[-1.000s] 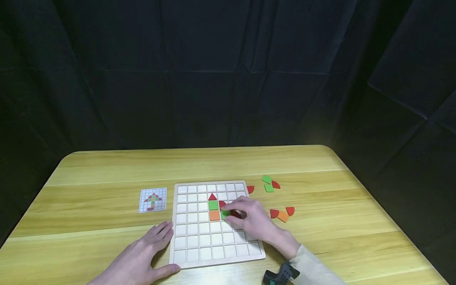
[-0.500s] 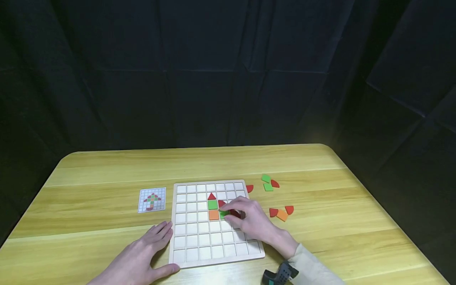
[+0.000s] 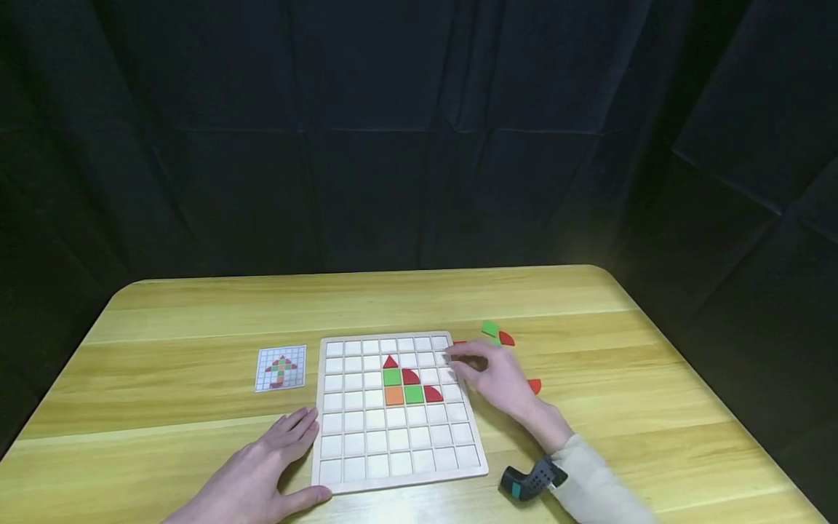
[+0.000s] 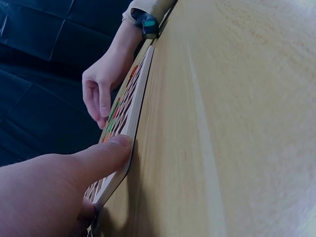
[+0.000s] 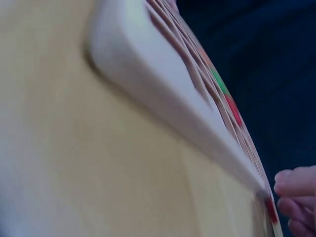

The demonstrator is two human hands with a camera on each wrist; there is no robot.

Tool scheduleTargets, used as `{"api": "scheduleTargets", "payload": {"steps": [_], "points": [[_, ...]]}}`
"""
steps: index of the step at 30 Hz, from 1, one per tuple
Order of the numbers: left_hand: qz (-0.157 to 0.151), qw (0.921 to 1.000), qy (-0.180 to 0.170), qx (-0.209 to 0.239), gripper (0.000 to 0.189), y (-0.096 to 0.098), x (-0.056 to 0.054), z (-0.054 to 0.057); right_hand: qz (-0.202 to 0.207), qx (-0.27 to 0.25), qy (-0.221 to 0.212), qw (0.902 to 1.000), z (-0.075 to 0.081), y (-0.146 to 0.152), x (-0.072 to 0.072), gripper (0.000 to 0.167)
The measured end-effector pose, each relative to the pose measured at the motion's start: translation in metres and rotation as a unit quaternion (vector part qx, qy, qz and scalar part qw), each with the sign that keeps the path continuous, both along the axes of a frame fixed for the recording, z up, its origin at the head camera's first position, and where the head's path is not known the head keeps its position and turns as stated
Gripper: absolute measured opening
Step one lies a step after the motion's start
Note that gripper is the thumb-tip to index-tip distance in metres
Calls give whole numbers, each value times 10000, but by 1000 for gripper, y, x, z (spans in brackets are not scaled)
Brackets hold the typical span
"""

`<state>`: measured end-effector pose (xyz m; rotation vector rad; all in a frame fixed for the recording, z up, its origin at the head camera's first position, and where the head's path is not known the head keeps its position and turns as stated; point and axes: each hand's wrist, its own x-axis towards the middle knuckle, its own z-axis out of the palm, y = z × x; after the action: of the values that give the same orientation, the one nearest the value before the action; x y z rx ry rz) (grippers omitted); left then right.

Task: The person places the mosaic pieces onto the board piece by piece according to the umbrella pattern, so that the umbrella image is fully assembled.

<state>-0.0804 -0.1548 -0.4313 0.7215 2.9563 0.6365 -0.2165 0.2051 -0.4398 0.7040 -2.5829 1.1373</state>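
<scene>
The grid board (image 3: 354, 442) lies at the table's (image 3: 655, 429) six o'clock; the left hand (image 3: 262, 466) (fingers straight) touches its eight o'clock edge, while the right hand (image 3: 497, 378), empty, hovers at two, thumb and forefinger slightly parted.

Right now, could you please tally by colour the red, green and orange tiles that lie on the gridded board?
Red tiles: 3
Green tiles: 2
Orange tile: 1
Total on the gridded board: 6
</scene>
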Motion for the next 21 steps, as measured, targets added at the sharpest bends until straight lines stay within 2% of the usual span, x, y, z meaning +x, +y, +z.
{"api": "scheduleTargets", "payload": {"steps": [5, 8, 17, 21], "points": [[-11, 10000, 22, 9, 97, 0, 0, 0, -573, 164, -44, 9982, 1, 15, -11, 22], [16, 10000, 28, 6, 97, 0, 0, 1, -684, 252, -38, 9973, 2, 15, -13, 22], [33, 10000, 0, -16, 97, 0, -1, 2, -1102, 479, 384, 9920, -1, 5, -18, 24], [-8, 10000, -23, -14, 98, 0, -1, 1, -1204, 526, 410, 9905, -2, 1, -21, 23]]}}
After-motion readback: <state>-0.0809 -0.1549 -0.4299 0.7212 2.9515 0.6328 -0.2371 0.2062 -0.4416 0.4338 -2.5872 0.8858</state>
